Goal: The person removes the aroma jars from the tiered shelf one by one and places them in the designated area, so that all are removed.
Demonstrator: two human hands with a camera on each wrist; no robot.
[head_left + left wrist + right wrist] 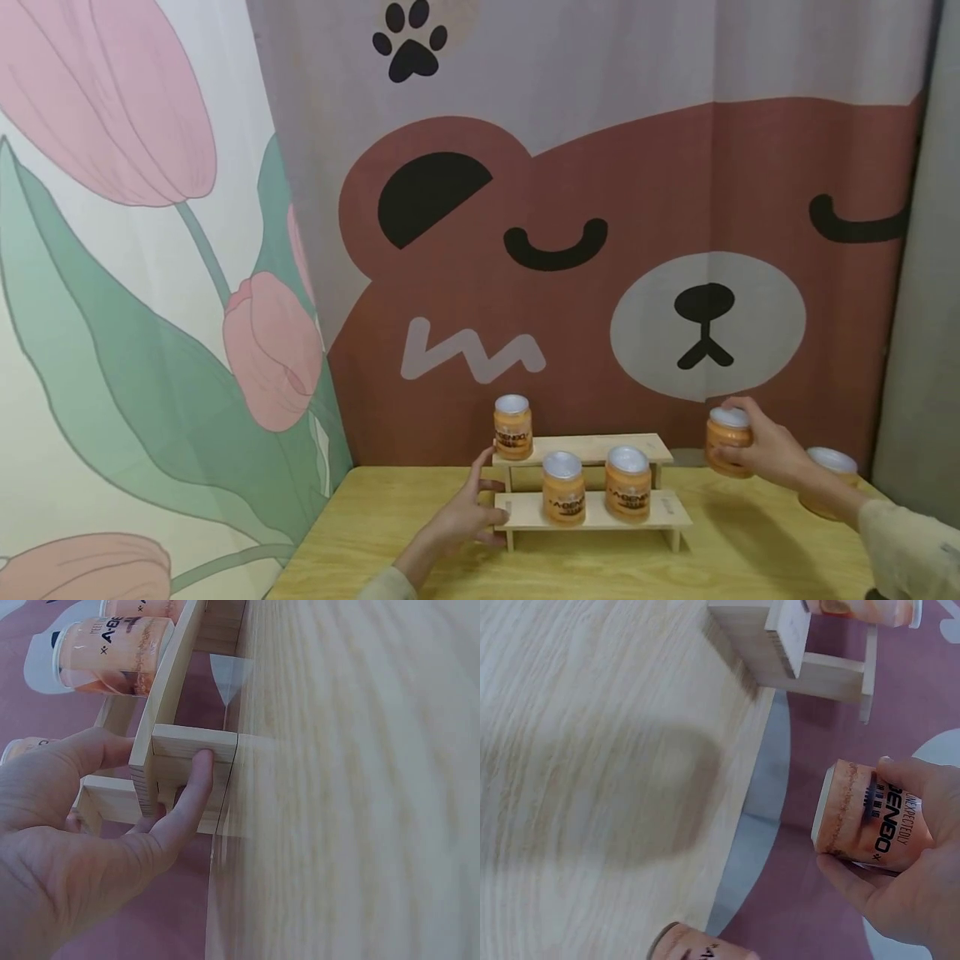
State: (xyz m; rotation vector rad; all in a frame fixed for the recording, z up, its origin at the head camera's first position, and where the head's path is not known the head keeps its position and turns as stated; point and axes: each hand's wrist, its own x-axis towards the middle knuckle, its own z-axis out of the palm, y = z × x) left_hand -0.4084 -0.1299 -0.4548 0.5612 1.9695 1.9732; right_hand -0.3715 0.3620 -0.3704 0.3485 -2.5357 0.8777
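My right hand (776,454) grips an orange can (724,440) with a silver lid and black lettering, held up above the table to the right of a two-step wooden stand (596,448). In the right wrist view, thumb and fingers wrap the can's sides. At the stand's left end, my left hand (459,518) holds the lower step. The left wrist view has the thumb at the board's edge and a finger pressed on the leg below. Similar cans stand on the steps: one can (513,430) at the upper left, plus a can (564,492) and another (628,487) below.
Another orange can (828,460) stands at the table's right, partly hidden behind my right forearm. The wood-grain table (405,492) meets a curtain (450,417) printed with a bear. A tulip-patterned curtain (150,375) hangs at the left.
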